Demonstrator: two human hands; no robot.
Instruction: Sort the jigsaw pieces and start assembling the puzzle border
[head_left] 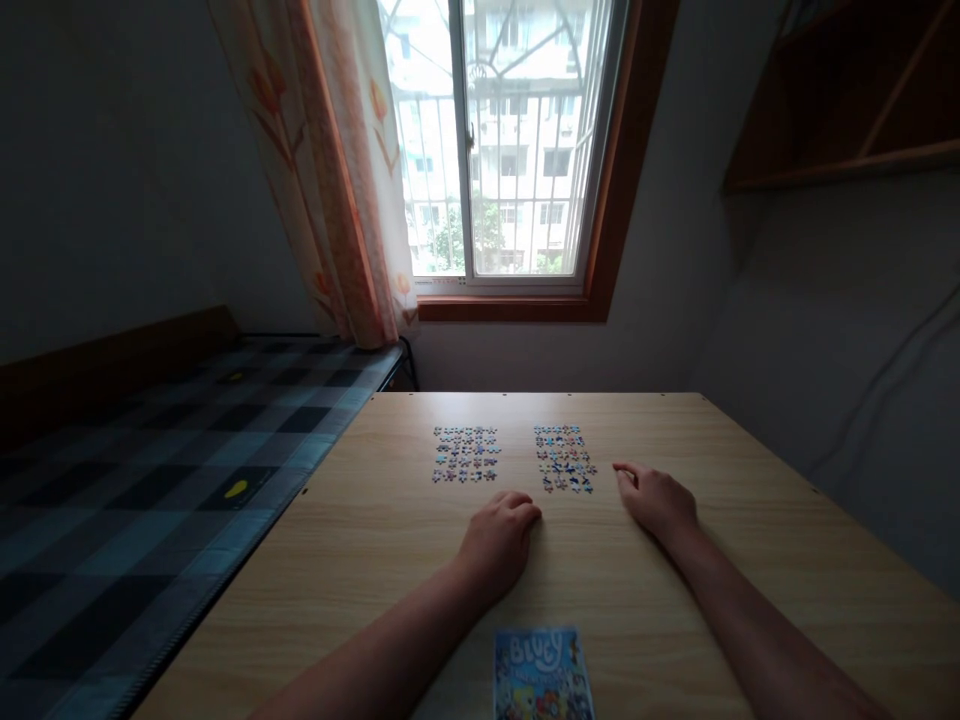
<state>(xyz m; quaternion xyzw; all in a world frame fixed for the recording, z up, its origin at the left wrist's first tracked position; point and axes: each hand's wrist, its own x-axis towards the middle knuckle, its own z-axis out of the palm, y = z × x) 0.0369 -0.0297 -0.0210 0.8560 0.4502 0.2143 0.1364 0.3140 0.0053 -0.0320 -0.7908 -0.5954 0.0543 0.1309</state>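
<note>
Small jigsaw puzzle pieces lie spread in two blocks of rows on the wooden table, a left block (465, 455) and a right block (564, 458), with a gap between them. My left hand (499, 540) rests on the tabletop just in front of that gap, its fingers curled down and close together. Whatever may be under those fingertips is hidden. To the right of the right block lies my right hand (658, 502), index finger stretched toward the pieces and thumb a little apart, with nothing visible in it. Neither hand appears to touch a puzzle piece.
A blue picture sheet or packet (541, 675) printed "BLUEY" lies near me between my forearms. The wooden table (360, 560) has a bed (187, 500) with a checked cover along its left. A window (525, 150), curtain (330, 170) and wall shelf (847, 110) stand beyond.
</note>
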